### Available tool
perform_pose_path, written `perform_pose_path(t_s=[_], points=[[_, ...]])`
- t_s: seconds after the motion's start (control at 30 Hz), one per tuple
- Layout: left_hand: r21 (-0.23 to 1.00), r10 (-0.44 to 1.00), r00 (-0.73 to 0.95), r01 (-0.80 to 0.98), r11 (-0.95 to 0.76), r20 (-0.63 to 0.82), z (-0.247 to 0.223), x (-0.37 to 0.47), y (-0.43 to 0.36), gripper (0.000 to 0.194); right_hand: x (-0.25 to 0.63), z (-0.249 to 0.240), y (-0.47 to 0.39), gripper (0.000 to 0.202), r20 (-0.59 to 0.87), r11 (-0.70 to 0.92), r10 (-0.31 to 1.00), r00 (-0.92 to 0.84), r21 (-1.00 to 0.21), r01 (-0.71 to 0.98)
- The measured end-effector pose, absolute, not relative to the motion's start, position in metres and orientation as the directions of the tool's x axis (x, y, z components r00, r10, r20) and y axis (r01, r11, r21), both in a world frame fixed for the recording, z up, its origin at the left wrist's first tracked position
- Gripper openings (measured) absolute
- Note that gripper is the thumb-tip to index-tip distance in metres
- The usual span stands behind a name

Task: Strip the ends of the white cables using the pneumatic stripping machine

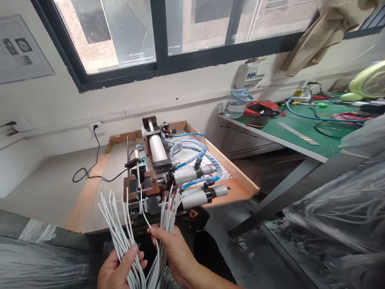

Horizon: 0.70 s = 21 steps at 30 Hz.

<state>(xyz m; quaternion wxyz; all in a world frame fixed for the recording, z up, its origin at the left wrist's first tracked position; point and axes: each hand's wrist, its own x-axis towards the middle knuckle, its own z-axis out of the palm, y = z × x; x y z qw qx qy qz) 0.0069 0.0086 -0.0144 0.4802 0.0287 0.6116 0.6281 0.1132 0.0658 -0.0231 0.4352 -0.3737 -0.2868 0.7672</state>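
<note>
My left hand (120, 267) is closed around a fanned bundle of white cables (116, 228), their upper ends pointing away from me. Beside it, my right hand (177, 251) grips a second bundle of white cables (167, 214) whose tips show red inner wires. Thumb and forefinger of that hand also pinch a single white cable (145, 214), which runs up to the jaw area of a pneumatic wire-stripping machine (157, 147). Whether its tip sits inside the jaws cannot be made out. The lower parts of both bundles leave the bottom of the view.
A wooden-edged tray (240, 182) surrounds the machine, with blue air hoses (218, 166) and white scraps. At right stands a green-topped table (303, 124) bearing a phone (258, 121), a water jug (236, 104) and a fan (368, 82). Plastic-wrapped cable bundles (339, 208) lie lower right.
</note>
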Motion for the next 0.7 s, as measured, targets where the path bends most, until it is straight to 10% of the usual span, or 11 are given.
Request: perform_pose_path(t_s=[0.2, 0.7], points=[[0.760, 0.694, -0.430, -0.594, 0.265, -0.578, -0.019, 0.009, 0.005, 0.031, 0.106, -0.017, 0.065, 0.023, -0.261, -0.609, 0.728, -0.634, -0.671, -0.423], [0.747, 0.637, -0.496, -0.634, 0.197, -0.589, -0.014, 0.005, 0.008, 0.030, 0.107, -0.024, 0.065, 0.014, -0.268, -0.383, 0.915, -0.301, -0.808, -0.448]])
